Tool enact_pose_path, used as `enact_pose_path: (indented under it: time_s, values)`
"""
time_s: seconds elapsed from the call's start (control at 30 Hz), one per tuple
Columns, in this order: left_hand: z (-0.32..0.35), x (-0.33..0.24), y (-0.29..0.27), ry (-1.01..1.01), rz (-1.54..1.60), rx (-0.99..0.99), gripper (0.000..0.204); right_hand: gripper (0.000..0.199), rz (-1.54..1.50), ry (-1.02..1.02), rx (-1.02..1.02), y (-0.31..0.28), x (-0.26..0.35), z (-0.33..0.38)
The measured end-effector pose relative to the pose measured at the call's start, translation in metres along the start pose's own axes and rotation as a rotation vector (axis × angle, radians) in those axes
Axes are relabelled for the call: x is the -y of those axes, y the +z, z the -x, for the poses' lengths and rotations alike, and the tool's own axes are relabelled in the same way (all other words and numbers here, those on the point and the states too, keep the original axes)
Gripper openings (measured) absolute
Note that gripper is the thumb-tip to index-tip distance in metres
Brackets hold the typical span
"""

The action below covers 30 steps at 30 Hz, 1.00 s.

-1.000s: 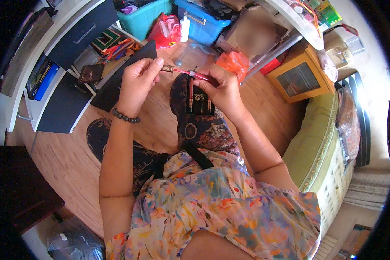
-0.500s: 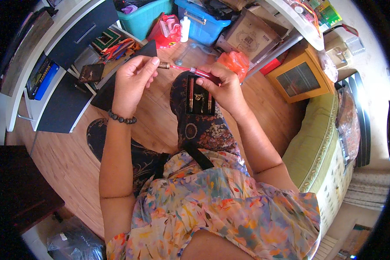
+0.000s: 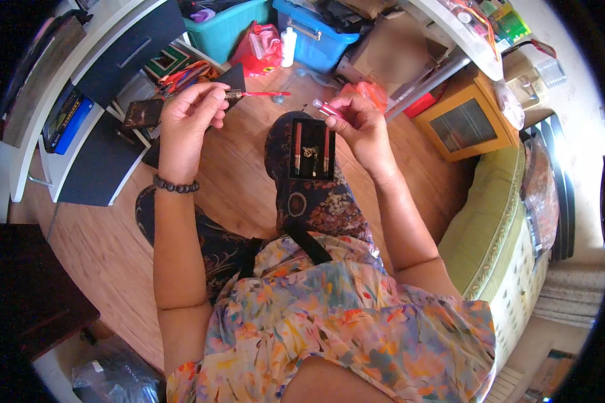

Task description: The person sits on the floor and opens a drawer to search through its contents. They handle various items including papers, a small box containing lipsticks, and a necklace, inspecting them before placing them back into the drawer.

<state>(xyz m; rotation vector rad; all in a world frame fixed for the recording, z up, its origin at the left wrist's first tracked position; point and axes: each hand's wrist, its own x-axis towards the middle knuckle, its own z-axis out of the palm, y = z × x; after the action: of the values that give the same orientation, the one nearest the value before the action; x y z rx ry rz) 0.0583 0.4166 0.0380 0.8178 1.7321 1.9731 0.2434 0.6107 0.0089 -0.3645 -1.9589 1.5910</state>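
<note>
My left hand (image 3: 189, 117), with a dark beaded bracelet at its wrist, pinches the dark gold cap of a lip gloss wand (image 3: 265, 94). The thin red stem sticks out to the right, free of the tube. Between the fingers of my right hand (image 3: 363, 127) is the lip gloss tube (image 3: 325, 108), deep red with a clear neck that points up and left. A gap separates wand tip and neck. Below, a small black box (image 3: 312, 176) rests on my right thigh. Red tubes stand along its two sides, with a small gold ornament in the middle.
To the left stands a desk with dark drawers (image 3: 124, 57). At the back are a teal bin (image 3: 228, 27), a blue bin (image 3: 316, 40), a red bag (image 3: 252, 57) and a white bottle (image 3: 288, 47). A yellow cabinet (image 3: 450, 124) and green couch (image 3: 484, 215) are on the right.
The wand has come fully out of the lip gloss tube. My left hand has shifted slightly left, my right hand slightly right, and the two parts are now apart.
</note>
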Motion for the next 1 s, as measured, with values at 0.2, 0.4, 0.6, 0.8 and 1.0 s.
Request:
enact_pose_path:
  time_s: [0.2,0.4,0.6,0.8,1.0]
  values:
    - [0.001,0.000,-0.001,0.038,0.014,0.035,0.019,0.015,-0.165,0.000,0.015,0.005,0.008,-0.002]
    - [0.004,0.001,0.000,0.086,0.039,0.060,0.020,0.017,-0.162,0.038,-0.003,0.009,0.014,-0.003]
    - [0.005,0.000,0.002,0.111,0.067,0.070,0.021,0.017,-0.146,0.037,0.003,0.011,0.017,-0.005]
    - [0.006,-0.003,0.005,0.163,0.076,0.069,0.021,0.017,-0.159,0.046,0.024,0.011,0.015,-0.005]
    - [0.008,-0.004,0.009,0.180,0.074,0.064,0.021,0.017,-0.154,0.081,0.028,0.009,0.012,-0.006]
